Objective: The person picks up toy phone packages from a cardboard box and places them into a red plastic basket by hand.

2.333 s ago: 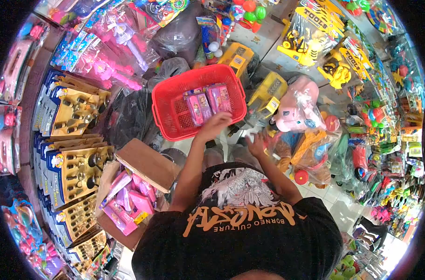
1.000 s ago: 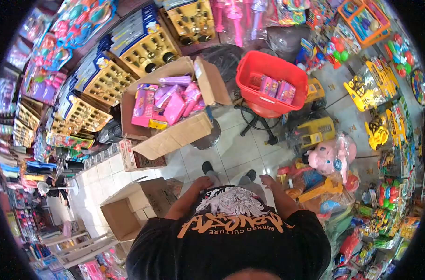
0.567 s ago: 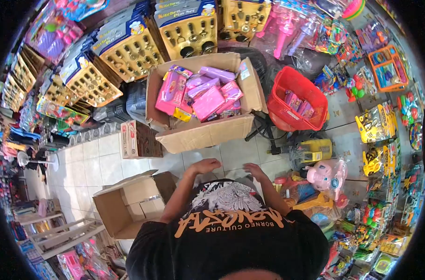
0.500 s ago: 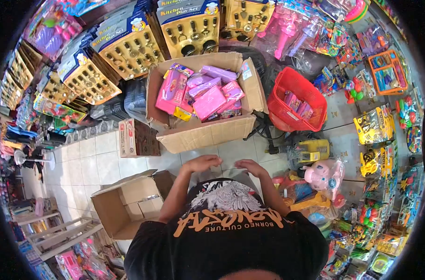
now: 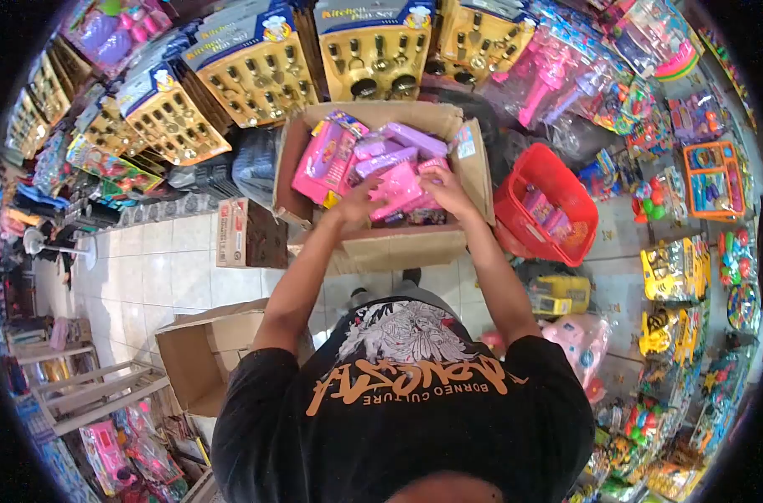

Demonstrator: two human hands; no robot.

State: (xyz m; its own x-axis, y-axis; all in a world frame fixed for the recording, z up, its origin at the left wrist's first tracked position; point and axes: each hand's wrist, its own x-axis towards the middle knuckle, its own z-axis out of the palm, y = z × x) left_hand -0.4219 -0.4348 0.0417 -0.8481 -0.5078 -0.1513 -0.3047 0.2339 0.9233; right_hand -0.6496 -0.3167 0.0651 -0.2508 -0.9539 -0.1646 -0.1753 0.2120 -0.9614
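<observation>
An open cardboard carton [image 5: 381,253] holds pink and purple toy packs. Inside it, a flat pink box [image 5: 400,186] lies on top of the pile. My left hand [image 5: 358,206] is at the left side of this box, fingers stretched and apart. Over its right side reaches my right hand [image 5: 448,189], fingers extended toward the box; it seems to touch it, though the contact is partly hidden. A larger pink pack [image 5: 324,163] leans at the carton's left, and a purple pack [image 5: 416,138] lies behind the pink box.
A red basket [image 5: 509,220] with a few pink packs stands right of the carton. On the floor at left are an open cardboard box [image 5: 184,360] and a small brown box [image 5: 251,237]. Kitchen play sets [image 5: 377,59] hang behind; wrapped toys line the right side.
Both hands have moved forward from near my body into the carton, to the pink box. The view has shifted slightly with my head.
</observation>
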